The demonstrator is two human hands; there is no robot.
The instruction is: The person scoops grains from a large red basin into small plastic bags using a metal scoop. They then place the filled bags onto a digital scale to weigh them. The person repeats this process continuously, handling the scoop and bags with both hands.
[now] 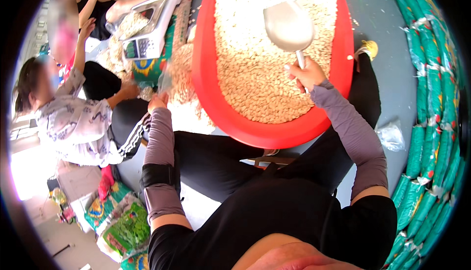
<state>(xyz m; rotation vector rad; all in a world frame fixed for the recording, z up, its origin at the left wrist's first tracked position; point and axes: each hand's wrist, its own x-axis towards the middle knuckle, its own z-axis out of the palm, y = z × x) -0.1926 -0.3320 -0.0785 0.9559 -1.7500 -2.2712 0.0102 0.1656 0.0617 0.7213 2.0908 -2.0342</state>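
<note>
My right hand (308, 73) grips the handle of a metal scoop (289, 27). The scoop rests on or just over pale flat seeds (254, 89) in a large red tub (206, 64) between my legs. Glare washes out its far edge, and I cannot tell whether it faces up or down. Left of the tub, my left hand (158, 102) has its fingers closed on a clear plastic bag (165, 81). Beside that hand lie several filled clear bags of seeds (182, 67), partly lost in bright light.
A white digital scale (151, 36) bears a bag of seeds (131, 25). Several people sit at left; one person in a patterned shirt (77, 122) is close to my left arm. Green packed sacks (428, 97) are stacked at right. A crumpled plastic bag (392, 135) lies on the floor.
</note>
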